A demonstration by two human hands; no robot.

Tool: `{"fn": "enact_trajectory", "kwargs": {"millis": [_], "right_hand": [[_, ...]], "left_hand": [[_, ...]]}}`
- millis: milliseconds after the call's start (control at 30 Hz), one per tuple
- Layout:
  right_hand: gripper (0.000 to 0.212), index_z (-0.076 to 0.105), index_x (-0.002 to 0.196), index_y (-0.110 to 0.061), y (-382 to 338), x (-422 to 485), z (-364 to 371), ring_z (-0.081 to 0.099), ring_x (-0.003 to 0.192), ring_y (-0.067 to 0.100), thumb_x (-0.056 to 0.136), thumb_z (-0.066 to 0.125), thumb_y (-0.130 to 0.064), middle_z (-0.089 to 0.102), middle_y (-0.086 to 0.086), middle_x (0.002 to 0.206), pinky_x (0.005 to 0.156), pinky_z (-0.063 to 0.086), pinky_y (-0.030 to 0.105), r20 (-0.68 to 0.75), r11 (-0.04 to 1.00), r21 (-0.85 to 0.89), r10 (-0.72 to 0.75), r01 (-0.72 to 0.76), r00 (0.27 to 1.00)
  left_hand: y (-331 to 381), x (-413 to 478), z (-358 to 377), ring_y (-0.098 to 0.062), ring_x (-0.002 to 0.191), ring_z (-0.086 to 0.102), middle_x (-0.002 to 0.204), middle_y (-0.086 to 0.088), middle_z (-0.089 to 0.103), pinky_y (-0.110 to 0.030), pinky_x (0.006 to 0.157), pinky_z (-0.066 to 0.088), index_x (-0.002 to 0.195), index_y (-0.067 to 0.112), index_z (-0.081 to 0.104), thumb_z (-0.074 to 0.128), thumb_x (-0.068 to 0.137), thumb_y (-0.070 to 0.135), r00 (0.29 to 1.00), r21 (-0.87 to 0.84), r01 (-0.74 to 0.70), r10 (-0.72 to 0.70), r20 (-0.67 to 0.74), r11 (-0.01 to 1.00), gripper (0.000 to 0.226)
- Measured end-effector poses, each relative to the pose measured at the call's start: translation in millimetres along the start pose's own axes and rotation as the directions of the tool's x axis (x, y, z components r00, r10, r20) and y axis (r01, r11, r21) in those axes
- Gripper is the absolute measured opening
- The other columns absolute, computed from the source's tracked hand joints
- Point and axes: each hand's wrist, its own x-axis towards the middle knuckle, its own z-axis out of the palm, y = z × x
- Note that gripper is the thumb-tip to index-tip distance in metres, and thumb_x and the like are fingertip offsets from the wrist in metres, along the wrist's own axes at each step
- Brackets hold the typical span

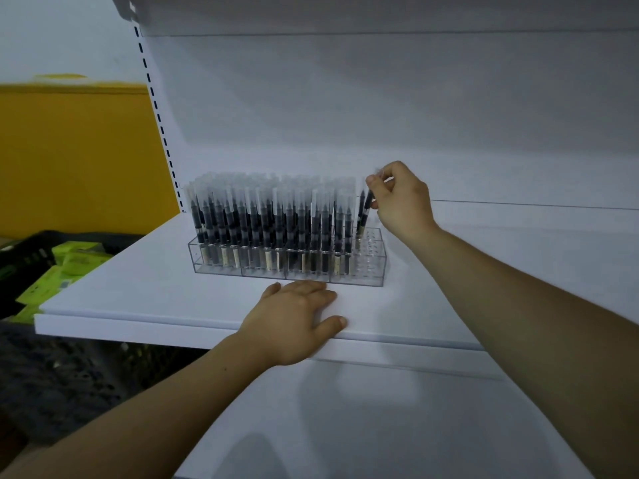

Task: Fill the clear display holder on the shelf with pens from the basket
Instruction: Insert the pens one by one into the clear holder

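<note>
A clear display holder (pixel 371 271) stands on the white shelf (pixel 138 292). Several black pens with frosted caps (pixel 269 219) fill most of its holes; the rightmost holes show empty. My right hand (pixel 403 202) pinches the capped top of a pen (pixel 364 212) that stands tilted over the holder's right end. My left hand (pixel 294 319) rests flat on the shelf just in front of the holder, thumb at the shelf's front edge. A dark basket (pixel 24 250) sits low at the left, partly hidden by the shelf.
Green packets (pixel 65 267) lie in the dark basket. A yellow wall panel (pixel 79 153) stands behind it. A slotted shelf upright (pixel 159 122) runs up at the left. Another white shelf (pixel 380 426) lies below.
</note>
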Motion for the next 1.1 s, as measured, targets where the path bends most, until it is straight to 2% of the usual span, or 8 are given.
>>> {"fn": "enact_trajectory", "kwargs": {"millis": [167, 333, 467, 633, 800, 900, 1033, 1100], "right_hand": [[0.021, 0.053, 0.101, -0.012, -0.8, -3.9, 9.6, 0.065, 0.077, 0.027, 0.098, 0.05, -0.033, 0.06, -0.001, 0.077, 0.073, 0.05, 0.034, 0.032, 0.998, -0.055, 0.024, -0.022, 0.999], [0.026, 0.052, 0.099, -0.008, -1.2, -0.6, 11.9, 0.062, 0.078, 0.033, 0.098, 0.049, -0.034, 0.064, 0.011, 0.088, 0.071, 0.05, 0.038, 0.125, 0.983, -0.182, 0.05, -0.027, 0.991], [0.027, 0.055, 0.105, -0.012, 2.8, -5.6, 12.8, 0.061, 0.075, 0.027, 0.098, 0.048, -0.037, 0.067, 0.01, 0.092, 0.067, 0.044, 0.031, 0.118, 0.983, -0.175, 0.076, -0.055, 0.99], [0.048, 0.044, 0.134, -0.01, -2.9, -17.0, 3.7, 0.055, 0.106, 0.022, 0.098, 0.049, -0.041, 0.059, 0.009, 0.122, 0.085, 0.038, 0.028, 0.129, 0.974, -0.224, 0.068, -0.038, 0.989], [0.044, 0.045, 0.134, -0.014, -27.0, -42.7, -7.9, 0.05, 0.117, 0.021, 0.098, 0.049, -0.038, 0.046, 0.007, 0.135, 0.09, 0.036, 0.026, 0.143, 0.966, -0.234, -0.082, 0.114, 0.986], [0.043, 0.045, 0.135, -0.015, -52.5, -63.3, -10.2, 0.043, 0.126, 0.022, 0.098, 0.048, -0.036, 0.043, 0.006, 0.139, 0.094, 0.031, 0.024, 0.206, 0.947, -0.236, -0.173, 0.221, 0.963], [0.046, 0.046, 0.137, -0.016, -93.3, -95.4, -5.6, 0.041, 0.13, 0.024, 0.097, 0.048, -0.039, 0.043, 0.006, 0.142, 0.102, 0.034, 0.032, 0.328, 0.926, -0.208, -0.239, 0.316, 0.914], [0.047, 0.046, 0.137, -0.016, -113.0, -114.7, 1.2, 0.043, 0.127, 0.026, 0.097, 0.048, -0.043, 0.044, 0.007, 0.14, 0.1, 0.036, 0.034, 0.411, 0.915, -0.184, -0.26, 0.359, 0.874]], "left_hand": [[-1.2, 0.6, 0.7, -0.008, 0.143, 0.024, 0.156, 0.011, 0.029, -0.042, 0.117, 0.018, 0.145, 0.034, 0.038, 0.036, 0.093, 0.063, 1.0, -0.014, -0.003, 0.002, -0.01, 1.0, 0.059], [-1.4, 0.7, 0.7, -0.008, 0.143, 0.024, 0.156, 0.01, 0.03, -0.042, 0.117, 0.019, 0.146, 0.033, 0.038, 0.036, 0.093, 0.062, 1.0, -0.017, -0.01, 0.01, -0.009, 1.0, 0.06], [-2.3, 0.3, 0.0, -0.008, 0.142, 0.026, 0.155, 0.01, 0.033, -0.041, 0.117, 0.02, 0.145, 0.033, 0.04, 0.037, 0.093, 0.063, 1.0, -0.028, -0.01, 0.009, -0.027, 1.0, 0.06], [-0.9, -2.2, -8.3, -0.013, 0.138, 0.036, 0.151, 0.006, 0.04, -0.035, 0.115, 0.026, 0.142, 0.026, 0.047, 0.044, 0.093, 0.059, 0.999, -0.111, -0.011, 0.007, -0.036, 0.994, 0.059], [0.1, -26.2, -30.1, -0.019, 0.134, 0.042, 0.148, 0.002, 0.045, -0.03, 0.109, 0.03, 0.141, 0.024, 0.047, 0.053, 0.092, 0.051, 0.984, -0.279, 0.154, -0.174, -0.048, 0.948, 0.056], [-3.0, -59.1, -43.8, -0.02, 0.135, 0.041, 0.149, 0.002, 0.044, -0.03, 0.108, 0.03, 0.141, 0.025, 0.046, 0.055, 0.092, 0.049, 0.951, -0.364, 0.257, -0.3, -0.067, 0.895, 0.056], [-2.5, -113.9, -56.8, -0.02, 0.137, 0.038, 0.151, 0.001, 0.04, -0.032, 0.109, 0.03, 0.144, 0.026, 0.043, 0.056, 0.091, 0.051, 0.898, -0.404, 0.37, -0.433, -0.075, 0.837, 0.06], [-1.9, -141.6, -61.5, -0.019, 0.135, 0.041, 0.151, 0.001, 0.04, -0.031, 0.106, 0.033, 0.145, 0.025, 0.041, 0.056, 0.091, 0.05, 0.871, -0.416, 0.416, -0.486, -0.072, 0.808, 0.062]]}}
